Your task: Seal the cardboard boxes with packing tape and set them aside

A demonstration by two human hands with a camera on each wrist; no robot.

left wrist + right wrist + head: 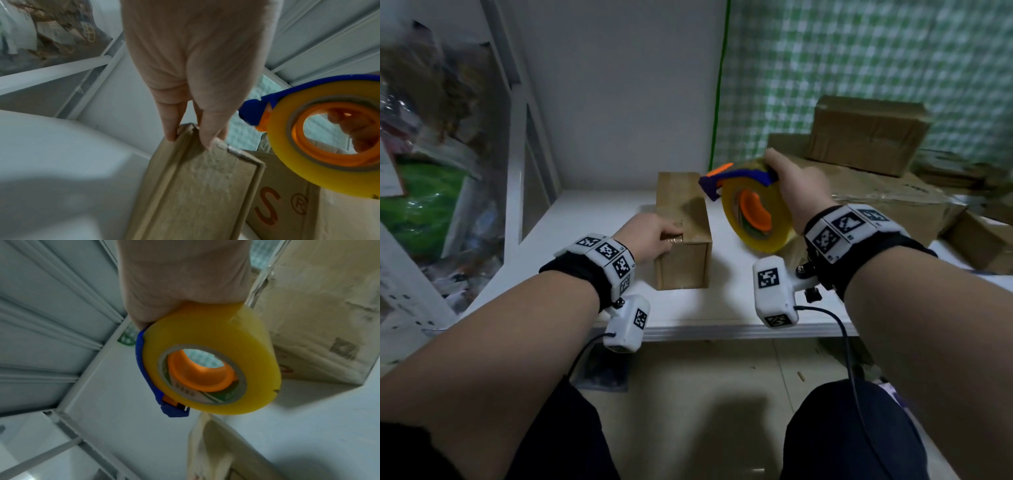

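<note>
A small brown cardboard box point(683, 240) stands on the white table point(592, 219), with clear tape along its top seam. My left hand point(669, 233) grips its near top edge, fingers over the top and thumb point(207, 136) on the front face of the box point(205, 186). To the right of the box and just above the table, my right hand point(791, 181) holds a tape dispenser point(755, 216): a yellow roll point(216, 340) on an orange core with a blue frame. Its cutter end points toward the box's far top. My right hand point(180, 288) wraps the roll from behind.
Larger cardboard boxes point(866, 137) are stacked at the back right against a green checked wall, with another small box point(983, 243) at the far right. A white frame and cluttered bags point(431, 137) stand to the left. The table's front edge point(688, 330) runs just beyond my wrists.
</note>
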